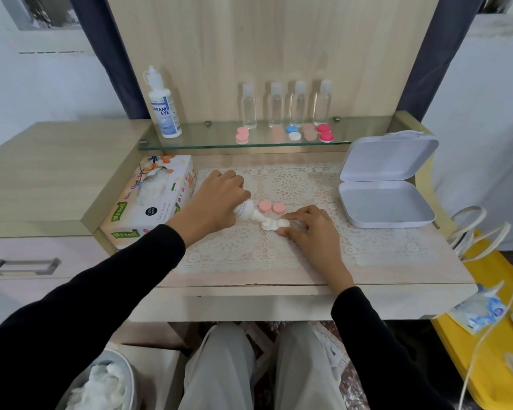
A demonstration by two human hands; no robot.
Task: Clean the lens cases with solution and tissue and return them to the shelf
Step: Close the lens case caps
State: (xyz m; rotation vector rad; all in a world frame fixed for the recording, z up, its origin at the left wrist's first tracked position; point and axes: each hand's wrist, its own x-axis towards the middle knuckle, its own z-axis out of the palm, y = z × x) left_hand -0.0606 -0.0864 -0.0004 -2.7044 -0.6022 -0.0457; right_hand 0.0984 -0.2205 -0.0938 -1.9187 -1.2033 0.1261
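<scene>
Lens case (pixel 274 224) on worktop (pixel 279 276), between our grips, long axis L–R. R grip (pixel 311 229) pinches its nearer end; L grip (pixel 219 199) clamped on bottle (pixel 249 211), nozzle tilted at the well nearest it.

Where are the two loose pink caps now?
Head view: the pink caps lie mid-table on the lace mat, just behind the open white lens case.
</scene>
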